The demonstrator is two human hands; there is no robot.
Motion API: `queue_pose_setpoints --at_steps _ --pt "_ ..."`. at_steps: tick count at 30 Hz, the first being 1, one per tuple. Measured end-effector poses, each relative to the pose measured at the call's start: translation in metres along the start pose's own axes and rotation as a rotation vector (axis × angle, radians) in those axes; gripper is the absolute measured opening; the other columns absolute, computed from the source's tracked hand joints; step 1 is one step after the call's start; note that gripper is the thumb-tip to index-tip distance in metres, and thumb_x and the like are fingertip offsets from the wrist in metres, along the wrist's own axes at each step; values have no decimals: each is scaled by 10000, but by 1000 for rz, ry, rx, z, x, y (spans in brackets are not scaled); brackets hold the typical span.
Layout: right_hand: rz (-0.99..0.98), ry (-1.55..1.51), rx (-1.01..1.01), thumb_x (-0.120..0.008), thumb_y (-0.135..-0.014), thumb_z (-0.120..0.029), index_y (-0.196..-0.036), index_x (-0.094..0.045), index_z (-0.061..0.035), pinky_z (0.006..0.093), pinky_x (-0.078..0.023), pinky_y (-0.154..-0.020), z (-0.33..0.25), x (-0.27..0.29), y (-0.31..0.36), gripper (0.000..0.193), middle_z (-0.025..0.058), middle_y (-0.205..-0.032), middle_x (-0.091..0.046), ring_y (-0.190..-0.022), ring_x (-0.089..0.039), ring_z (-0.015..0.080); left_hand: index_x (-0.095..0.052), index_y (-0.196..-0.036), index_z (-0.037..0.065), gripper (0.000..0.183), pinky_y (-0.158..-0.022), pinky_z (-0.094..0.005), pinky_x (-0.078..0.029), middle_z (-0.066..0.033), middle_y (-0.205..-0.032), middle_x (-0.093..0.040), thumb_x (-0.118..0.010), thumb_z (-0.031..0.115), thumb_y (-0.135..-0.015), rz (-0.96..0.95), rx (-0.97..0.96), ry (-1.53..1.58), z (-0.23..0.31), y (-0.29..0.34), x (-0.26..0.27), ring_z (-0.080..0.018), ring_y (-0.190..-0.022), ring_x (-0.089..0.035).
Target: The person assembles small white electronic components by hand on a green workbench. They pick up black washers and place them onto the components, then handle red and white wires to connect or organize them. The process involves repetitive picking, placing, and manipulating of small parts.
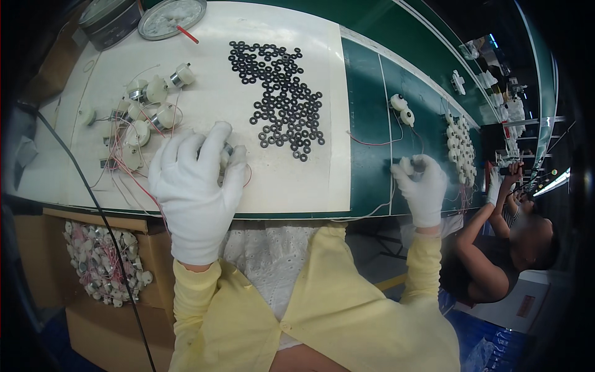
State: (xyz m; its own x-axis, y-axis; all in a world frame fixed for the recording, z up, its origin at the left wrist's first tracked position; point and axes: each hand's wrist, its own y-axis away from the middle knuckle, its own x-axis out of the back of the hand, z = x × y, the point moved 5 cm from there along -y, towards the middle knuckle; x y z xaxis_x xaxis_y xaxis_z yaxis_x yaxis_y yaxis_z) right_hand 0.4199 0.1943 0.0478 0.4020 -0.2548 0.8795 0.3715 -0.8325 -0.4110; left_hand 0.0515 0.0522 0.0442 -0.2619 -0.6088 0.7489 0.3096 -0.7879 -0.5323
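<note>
My left hand (198,177), in a white glove, curls over the white sheet at the right edge of a cluster of small motors. Its thumb and fingers close around a small motor (227,150), mostly hidden, with a bit of metal showing and a red wire beside it. Over the green table part, my right hand (426,192), also gloved in white, pinches a small white plastic-capped part (406,165) with a wire trailing below. Loose small motors (164,116) with white caps and red wires lie beyond and left of my left hand.
Many black rings (279,93) are spread on the white sheet. Two white-capped motors (401,110) and rows of similar ones (460,149) rest on the green surface. A round tin (172,18) stands far left; an open carton (108,263) of motors is below. A person (496,260) works at right.
</note>
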Motion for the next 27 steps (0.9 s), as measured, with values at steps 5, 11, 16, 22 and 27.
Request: queue_pose_setpoints --at_steps 5,11,16,22,27 --pt "78 29 208 -919 -750 -190 -964 -650 -65 389 -508 -609 -14 9 -2 366 68 -785 -681 -647 -644 254 -729 -1171 96 363 -946 -474 -467 -68 -953 -648 -785 156 -817 -22 22 19 -2 1 -3 -312 -1018 -627" --pt "95 228 202 -866 -815 -152 -1041 -742 -110 365 -504 -599 5 7 -18 262 58 -802 -692 -653 -661 236 -714 -1177 113 395 -935 -480 -474 -43 -902 -632 -789 214 -803 -36 -80 -13 1 -2 -1 -297 -969 -626" --pt "66 192 179 -753 -901 -68 -1117 -750 -115 369 -547 -657 25 4 -29 221 79 -894 -735 -737 -719 261 -696 -1235 102 456 -994 -490 -455 -61 -932 -640 -799 194 -801 -85 -81 0 1 -2 0 -316 -1018 -621" --pt "-8 35 111 -700 -919 -10 -1173 -735 -71 343 -569 -705 34 0 -43 264 110 -998 -751 -786 -735 246 -692 -1275 93 520 -1087 -505 -422 -50 -1044 -710 -828 221 -789 32 -146 -37 3 9 5 -298 -1135 -627" --pt "180 84 195 -694 -953 -3 -1237 -718 -18 339 -552 -755 24 23 -44 285 152 -1178 -729 -888 -709 234 -681 -1239 82 504 -1134 -520 -391 -22 -1099 -738 -826 304 -811 174 -197 -48 4 19 18 -277 -1226 -607"
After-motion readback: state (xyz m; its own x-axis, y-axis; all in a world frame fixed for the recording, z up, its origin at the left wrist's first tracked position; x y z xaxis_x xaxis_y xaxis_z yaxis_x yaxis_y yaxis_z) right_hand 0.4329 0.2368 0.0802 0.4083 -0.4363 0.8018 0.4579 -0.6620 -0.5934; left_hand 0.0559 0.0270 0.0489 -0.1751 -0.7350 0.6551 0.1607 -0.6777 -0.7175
